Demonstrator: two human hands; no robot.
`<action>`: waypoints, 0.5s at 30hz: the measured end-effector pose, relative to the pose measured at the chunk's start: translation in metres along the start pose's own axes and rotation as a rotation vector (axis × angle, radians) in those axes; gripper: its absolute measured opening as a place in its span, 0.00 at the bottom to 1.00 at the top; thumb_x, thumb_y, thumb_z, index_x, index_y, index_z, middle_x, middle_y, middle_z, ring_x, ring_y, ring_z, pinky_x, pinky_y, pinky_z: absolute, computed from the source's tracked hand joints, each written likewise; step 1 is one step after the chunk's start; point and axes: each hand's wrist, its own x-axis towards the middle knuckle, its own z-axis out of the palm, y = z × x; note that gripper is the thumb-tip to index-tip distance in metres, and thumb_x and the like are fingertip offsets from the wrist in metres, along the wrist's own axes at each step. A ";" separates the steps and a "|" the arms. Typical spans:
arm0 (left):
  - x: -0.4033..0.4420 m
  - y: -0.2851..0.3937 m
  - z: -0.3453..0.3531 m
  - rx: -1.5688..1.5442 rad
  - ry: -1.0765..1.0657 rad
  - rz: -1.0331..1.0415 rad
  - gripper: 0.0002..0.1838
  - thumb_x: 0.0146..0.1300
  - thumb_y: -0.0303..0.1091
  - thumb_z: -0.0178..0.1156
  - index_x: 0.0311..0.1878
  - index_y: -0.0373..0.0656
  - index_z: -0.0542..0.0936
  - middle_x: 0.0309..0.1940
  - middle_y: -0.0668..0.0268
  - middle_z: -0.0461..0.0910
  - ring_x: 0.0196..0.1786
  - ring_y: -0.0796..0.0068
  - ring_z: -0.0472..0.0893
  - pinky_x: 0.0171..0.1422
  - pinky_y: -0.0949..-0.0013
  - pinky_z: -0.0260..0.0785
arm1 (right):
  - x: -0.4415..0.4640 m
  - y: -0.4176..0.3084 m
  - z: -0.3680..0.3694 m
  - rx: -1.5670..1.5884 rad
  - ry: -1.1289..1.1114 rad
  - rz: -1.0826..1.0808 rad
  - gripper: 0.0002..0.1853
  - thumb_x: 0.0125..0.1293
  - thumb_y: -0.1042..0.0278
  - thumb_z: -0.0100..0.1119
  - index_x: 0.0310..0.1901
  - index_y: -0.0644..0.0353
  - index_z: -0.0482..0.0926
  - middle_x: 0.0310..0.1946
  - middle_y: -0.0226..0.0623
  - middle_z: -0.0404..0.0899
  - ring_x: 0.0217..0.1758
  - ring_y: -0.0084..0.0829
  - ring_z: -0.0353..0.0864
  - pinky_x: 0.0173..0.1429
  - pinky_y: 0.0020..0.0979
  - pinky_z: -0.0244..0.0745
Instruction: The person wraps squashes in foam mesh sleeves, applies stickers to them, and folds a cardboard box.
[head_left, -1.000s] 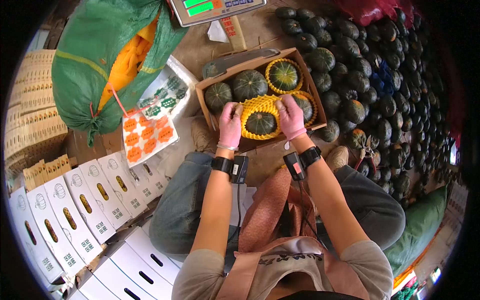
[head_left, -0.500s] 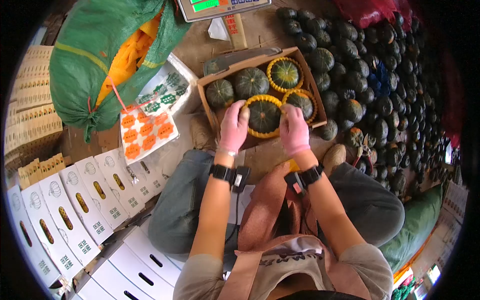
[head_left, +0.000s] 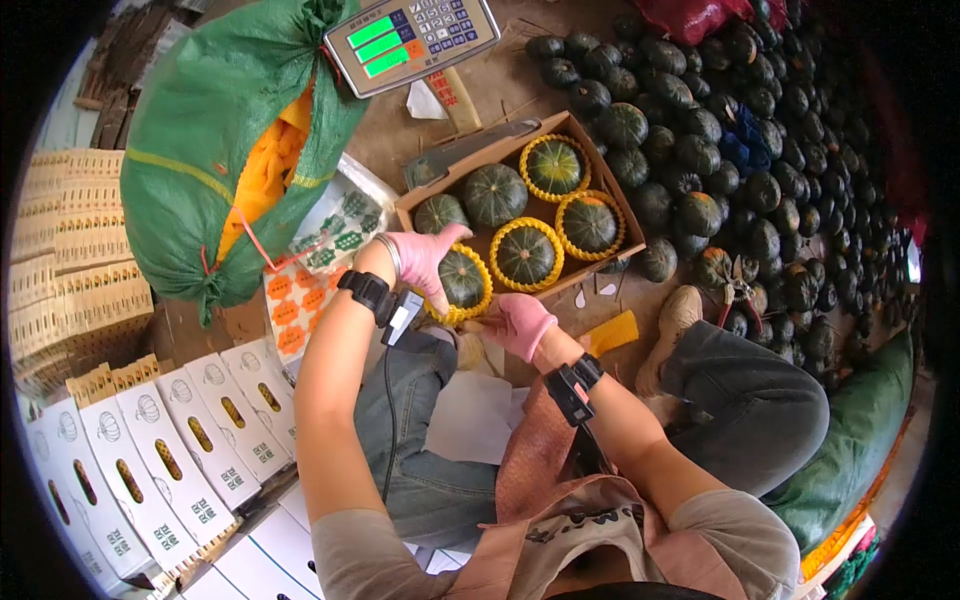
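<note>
My left hand, in a pink glove, is wrapped over the left side of a dark green pumpkin in a yellow foam net, at the box's front left corner. Close to that net's lower edge is my gloved right hand, its fingers curled together; what they pinch, if anything, is hidden. The open cardboard box holds another netted pumpkin beside it, two more netted ones along the right side, and two bare pumpkins, a large one and a smaller one.
A lit digital scale stands behind the box. At the left are a green sack with yellow foam nets, sticker sheets and white cartons. Loose pumpkins cover the right floor, with red-handled pruning shears near them.
Both hands have left the middle netted pumpkin, which now sits in the front row of the box. They have moved left and down to another netted pumpkin at the front left corner.
</note>
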 end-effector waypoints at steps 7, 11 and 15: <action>0.040 0.006 0.026 0.450 0.107 0.027 0.62 0.25 0.39 0.75 0.68 0.54 0.49 0.56 0.48 0.66 0.57 0.49 0.71 0.61 0.59 0.64 | -0.014 -0.027 0.015 0.266 0.132 0.301 0.13 0.65 0.72 0.40 0.47 0.69 0.69 0.43 0.47 0.76 0.46 0.47 0.78 0.48 0.43 0.79; 0.048 -0.022 0.043 0.196 0.332 0.341 0.56 0.26 0.34 0.75 0.64 0.50 0.55 0.56 0.52 0.64 0.58 0.50 0.68 0.64 0.60 0.61 | -0.015 -0.024 0.019 0.320 0.120 0.303 0.14 0.63 0.72 0.41 0.49 0.69 0.68 0.45 0.49 0.76 0.44 0.47 0.79 0.44 0.41 0.81; 0.064 -0.032 0.062 0.097 0.478 0.423 0.52 0.28 0.34 0.75 0.62 0.48 0.57 0.56 0.53 0.62 0.60 0.52 0.65 0.66 0.61 0.59 | -0.005 -0.018 0.028 0.277 0.117 0.301 0.16 0.64 0.71 0.40 0.52 0.67 0.69 0.46 0.50 0.76 0.46 0.43 0.79 0.46 0.36 0.79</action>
